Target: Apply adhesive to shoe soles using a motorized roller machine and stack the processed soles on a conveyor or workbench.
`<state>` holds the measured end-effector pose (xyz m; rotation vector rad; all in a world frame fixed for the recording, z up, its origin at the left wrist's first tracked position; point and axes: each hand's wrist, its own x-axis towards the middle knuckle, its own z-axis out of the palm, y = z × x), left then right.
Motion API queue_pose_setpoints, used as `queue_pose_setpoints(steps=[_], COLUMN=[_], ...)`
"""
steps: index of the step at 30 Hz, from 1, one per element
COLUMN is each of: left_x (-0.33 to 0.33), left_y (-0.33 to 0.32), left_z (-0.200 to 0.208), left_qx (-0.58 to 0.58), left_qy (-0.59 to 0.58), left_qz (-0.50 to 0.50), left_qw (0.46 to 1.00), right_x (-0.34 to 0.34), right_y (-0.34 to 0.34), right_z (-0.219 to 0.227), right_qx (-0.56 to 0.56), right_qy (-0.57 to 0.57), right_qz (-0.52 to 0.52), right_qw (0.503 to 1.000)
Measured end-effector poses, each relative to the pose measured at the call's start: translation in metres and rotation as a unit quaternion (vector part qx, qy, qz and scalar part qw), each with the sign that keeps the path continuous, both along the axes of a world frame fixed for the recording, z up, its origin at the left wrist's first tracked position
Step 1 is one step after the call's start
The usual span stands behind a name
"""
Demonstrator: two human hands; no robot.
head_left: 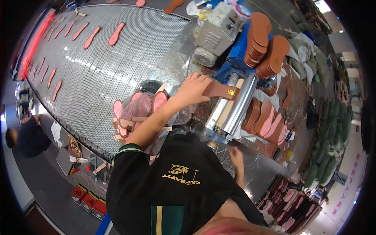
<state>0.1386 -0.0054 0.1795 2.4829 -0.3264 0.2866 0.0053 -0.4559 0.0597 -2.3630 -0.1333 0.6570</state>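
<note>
My left hand (194, 89) is closed on the heel end of a brown insole (221, 91) with gold lettering. The insole's other end lies at a pair of shiny metal rollers (239, 103) on a blue machine. My right hand (235, 155) hangs below the near end of the rollers, its fingers loosely bent with nothing visible in them. Right of the rollers stands a row of brown and pink insoles (266, 117). Two tall stacks of brown insoles (273, 56) rest on top of the machine.
A wire-mesh conveyor (129, 58) carries spaced pink insoles (116, 34) on the left. Near its close end is a pile of pink insoles under netting (137, 109). A grey motor (217, 29) stands behind the rollers. A rack of insoles (290, 203) is at lower right.
</note>
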Motion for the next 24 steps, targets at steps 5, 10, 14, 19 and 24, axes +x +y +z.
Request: queue_pose_setpoints(steps=[5,10,14,19,24], left_x=[-0.005,-0.077,-0.146,-0.197,-0.2], left_y=[0.042,0.092,0.106,0.167,0.304], left_z=[-0.039,-0.121,-0.115,-0.137,-0.152], left_qx=[-0.067,-0.551,-0.813,-0.924,-0.878], left_qy=[0.078,0.313,0.205,0.002,-0.259], left_qz=[0.033,0.012,0.054,0.181,0.254], left_qw=[0.994,0.773,0.543,0.336,0.312], right_x=[-0.049,-0.053,-0.035,-0.013,-0.005], right_y=[-0.023,0.047,0.059,0.052,0.027], right_z=[-0.086,-0.028,-0.016,-0.036,-0.072], right_qx=[0.084,0.05,-0.022,0.001,-0.03], right_qy=[0.208,0.238,0.234,0.293,0.311], right_qz=[-0.048,-0.011,0.056,0.099,-0.016], right_qw=[0.973,0.97,0.97,0.951,0.95])
